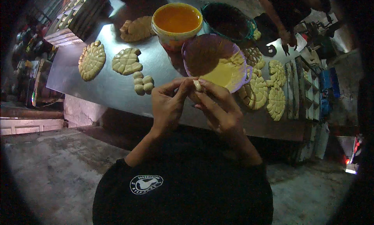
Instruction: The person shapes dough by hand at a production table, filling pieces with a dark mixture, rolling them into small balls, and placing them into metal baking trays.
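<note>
My left hand (167, 104) and my right hand (220, 108) meet above the table's near part, both closed on a small pale dough piece (197, 86) pinched at the fingertips. Just beyond them is a purple basin (245, 75) with a smooth yellow mass inside, partly hidden by my fingers. A small cluster of dough balls (143, 84) lies to the left of my left hand. Right of the basin lie several flattened rounds of scored dough (257, 94), more of them at the far right (276, 102).
Scored dough also lies left (91, 61) on the metal table (105, 96). Behind the basin stand an orange-filled bucket (171, 42) and a dark green container (247, 34). Wooden crates are stacked at left (70, 30) and right (294, 92). A co-worker's arm (278, 22) reaches in at top right.
</note>
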Motion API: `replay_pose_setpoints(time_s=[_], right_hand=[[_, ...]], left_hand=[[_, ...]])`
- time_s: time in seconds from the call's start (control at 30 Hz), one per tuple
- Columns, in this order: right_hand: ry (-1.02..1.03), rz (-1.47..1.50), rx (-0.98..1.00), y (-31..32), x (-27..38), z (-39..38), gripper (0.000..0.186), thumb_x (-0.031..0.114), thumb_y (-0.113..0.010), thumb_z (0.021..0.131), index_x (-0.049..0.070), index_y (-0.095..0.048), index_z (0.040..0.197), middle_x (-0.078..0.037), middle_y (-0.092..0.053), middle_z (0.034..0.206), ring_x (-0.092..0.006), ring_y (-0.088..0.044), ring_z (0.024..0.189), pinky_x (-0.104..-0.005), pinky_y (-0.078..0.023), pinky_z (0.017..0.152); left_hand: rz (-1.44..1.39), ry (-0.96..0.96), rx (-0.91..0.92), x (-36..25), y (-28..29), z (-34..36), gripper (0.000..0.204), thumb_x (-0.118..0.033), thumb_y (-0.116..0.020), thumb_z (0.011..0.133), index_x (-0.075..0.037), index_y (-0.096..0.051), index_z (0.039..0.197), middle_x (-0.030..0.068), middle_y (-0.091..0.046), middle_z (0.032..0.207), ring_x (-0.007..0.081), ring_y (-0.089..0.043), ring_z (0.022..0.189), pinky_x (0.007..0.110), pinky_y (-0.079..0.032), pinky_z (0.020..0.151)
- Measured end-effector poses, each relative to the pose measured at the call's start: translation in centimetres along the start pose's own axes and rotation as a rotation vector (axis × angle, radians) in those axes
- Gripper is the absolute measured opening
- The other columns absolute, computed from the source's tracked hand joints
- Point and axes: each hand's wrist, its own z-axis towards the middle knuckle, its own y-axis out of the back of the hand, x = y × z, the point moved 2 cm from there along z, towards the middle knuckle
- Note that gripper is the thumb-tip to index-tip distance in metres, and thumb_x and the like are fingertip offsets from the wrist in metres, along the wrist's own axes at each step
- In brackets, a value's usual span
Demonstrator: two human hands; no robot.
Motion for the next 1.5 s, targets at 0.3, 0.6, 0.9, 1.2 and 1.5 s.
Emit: replay_pose_setpoints(time_s=[0.3,0.6,0.9,1.2,1.5], right_hand=[[0.116,0.040,0.140,0.6,0.4,0.2,0.048,0.007,-0.079,0.071,0.002,-0.063,0.116,-0.012,-0.058,0.124,-0.0293,-0.059,0.110,-0.0392,-0.052,0.088],[-0.022,0.193,-0.036,-3.8,-1.5,2.3,0.038,0.014,-0.079,0.075,0.003,-0.068,0.110,-0.016,-0.061,0.123,-0.0292,-0.065,0.103,-0.0379,-0.054,0.086],[-0.008,0.171,-0.009,-11.7,-0.8,9.0,0.025,0.009,-0.072,0.084,0.002,-0.067,0.107,-0.016,-0.064,0.119,-0.0279,-0.066,0.103,-0.0345,-0.055,0.084],[-0.298,0.392,-0.224,-21.5,-1.8,15.1,0.035,0.003,-0.071,0.085,0.002,-0.051,0.113,-0.014,-0.069,0.098,-0.0197,-0.070,0.089,-0.0326,-0.056,0.081],[0.009,-0.038,0.222,-23.7,-0.2,19.3,0.042,0.005,-0.075,0.076,0.005,-0.064,0.117,-0.013,-0.063,0.122,-0.0277,-0.065,0.104,-0.0364,-0.053,0.088]], left_hand=[[0.132,0.111,-0.017,-1.0,0.6,-1.2,0.029,-0.024,-0.066,0.093,0.004,-0.072,0.097,0.0081,-0.072,0.088,0.0087,-0.064,0.079,0.023,-0.050,0.072],[0.018,-0.094,0.017,-1.5,4.4,-0.6,0.026,-0.013,-0.060,0.096,0.004,-0.065,0.115,0.0135,-0.065,0.114,0.0178,-0.065,0.099,0.028,-0.052,0.089],[0.025,-0.161,-0.178,-3.8,11.5,3.7,0.023,-0.007,-0.069,0.088,0.002,-0.069,0.109,0.0123,-0.061,0.118,0.0183,-0.063,0.101,0.028,-0.054,0.085],[0.010,-0.186,-0.109,-4.2,20.7,9.9,0.026,-0.010,-0.070,0.087,0.001,-0.068,0.111,0.0086,-0.061,0.113,0.0135,-0.064,0.090,0.025,-0.054,0.074],[-0.391,0.316,-0.163,-4.1,25.4,13.8,0.031,-0.023,-0.064,0.094,0.005,-0.066,0.108,0.0076,-0.069,0.091,0.0125,-0.066,0.076,0.026,-0.054,0.068]])
